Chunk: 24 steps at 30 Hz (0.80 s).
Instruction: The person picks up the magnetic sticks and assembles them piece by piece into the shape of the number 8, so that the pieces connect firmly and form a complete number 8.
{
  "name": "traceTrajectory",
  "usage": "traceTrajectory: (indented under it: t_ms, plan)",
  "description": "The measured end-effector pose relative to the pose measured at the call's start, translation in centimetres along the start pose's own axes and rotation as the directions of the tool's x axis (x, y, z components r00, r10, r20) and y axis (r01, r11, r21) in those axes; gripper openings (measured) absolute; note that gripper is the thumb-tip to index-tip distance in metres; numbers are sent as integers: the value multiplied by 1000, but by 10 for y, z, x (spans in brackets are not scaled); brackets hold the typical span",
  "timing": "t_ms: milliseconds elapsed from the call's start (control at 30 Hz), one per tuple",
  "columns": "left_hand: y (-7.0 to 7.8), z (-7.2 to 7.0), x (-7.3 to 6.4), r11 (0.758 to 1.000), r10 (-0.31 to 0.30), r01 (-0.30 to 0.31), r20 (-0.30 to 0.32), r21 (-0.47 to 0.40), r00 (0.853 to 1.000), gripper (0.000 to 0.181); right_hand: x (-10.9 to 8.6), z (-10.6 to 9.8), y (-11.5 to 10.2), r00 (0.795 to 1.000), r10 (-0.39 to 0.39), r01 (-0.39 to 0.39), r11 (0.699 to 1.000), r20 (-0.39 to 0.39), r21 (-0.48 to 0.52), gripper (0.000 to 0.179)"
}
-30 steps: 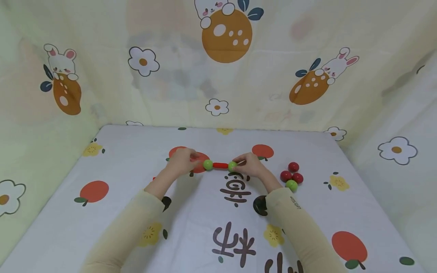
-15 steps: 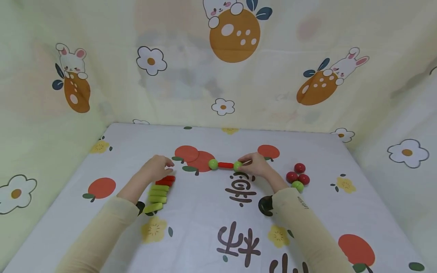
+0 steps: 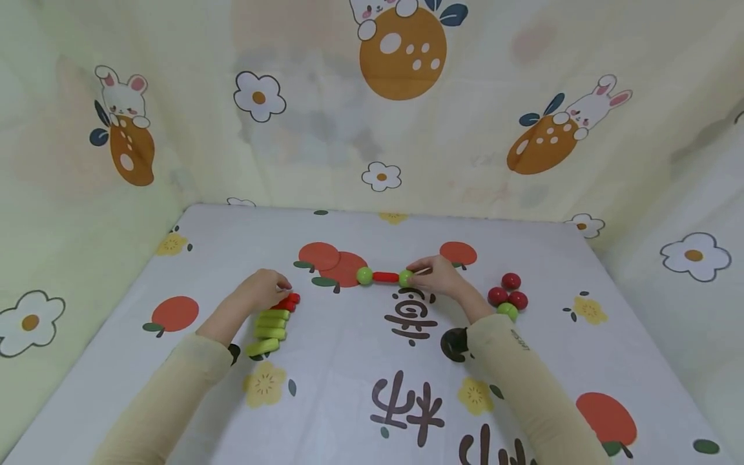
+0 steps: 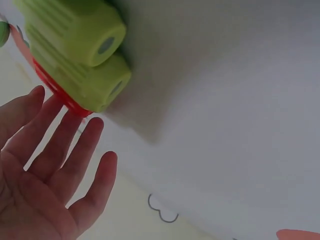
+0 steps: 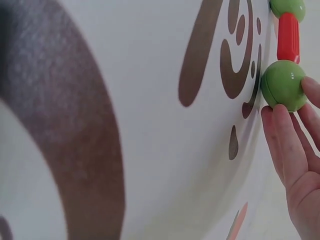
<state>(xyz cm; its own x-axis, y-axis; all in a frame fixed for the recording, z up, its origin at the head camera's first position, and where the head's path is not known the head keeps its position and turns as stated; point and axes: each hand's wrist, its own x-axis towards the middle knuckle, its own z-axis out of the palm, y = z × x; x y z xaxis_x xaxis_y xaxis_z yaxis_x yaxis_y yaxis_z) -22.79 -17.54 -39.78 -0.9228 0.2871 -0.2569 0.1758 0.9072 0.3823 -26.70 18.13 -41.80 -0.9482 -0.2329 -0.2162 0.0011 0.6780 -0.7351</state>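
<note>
My right hand (image 3: 442, 278) pinches a green ball (image 5: 283, 84) between thumb and fingers. That ball sits at the right end of a red rod (image 3: 385, 277), whose left end meets another green ball (image 3: 364, 276). Over at the left, my left hand (image 3: 261, 290) reaches over the red rods (image 3: 286, 302), which its fingers partly hide. In the left wrist view its fingers are spread and fairly straight, with fingertips right at a red rod (image 4: 62, 95). Beside this lie ribbed green rods (image 4: 107, 82) with grey discs in their ends.
Several green rods (image 3: 269, 332) form a column below the red ones. Three red balls (image 3: 517, 299) and one green ball (image 3: 507, 312) are grouped at the right. A printed white cloth (image 3: 331, 361) covers the table, with patterned curtain (image 3: 314, 155) on its sides.
The left hand has left the joined rod and balls and moved left to the red rods, where one now lies slightly shifted. The right hand stays on its green ball.
</note>
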Motion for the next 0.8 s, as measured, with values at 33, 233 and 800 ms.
traceTrajectory:
  t_ms: [33, 233, 800]
  plan:
    - [0, 0, 0, 1000, 3, -3, 4, 1, 1000, 24, 0, 0, 0, 1000, -1, 1, 1000, -1, -1, 33]
    - [-4, 3, 1, 1000, 13, -14, 14, 26, 1000, 24, 1, 0, 1, 1000, -5, 5, 1000, -15, -15, 32]
    - [-10, 5, 6, 998, 54, -54, 12, 21, 998, 21, 3, 0, -1, 1000, -13, 13, 999, -2, -35, 33]
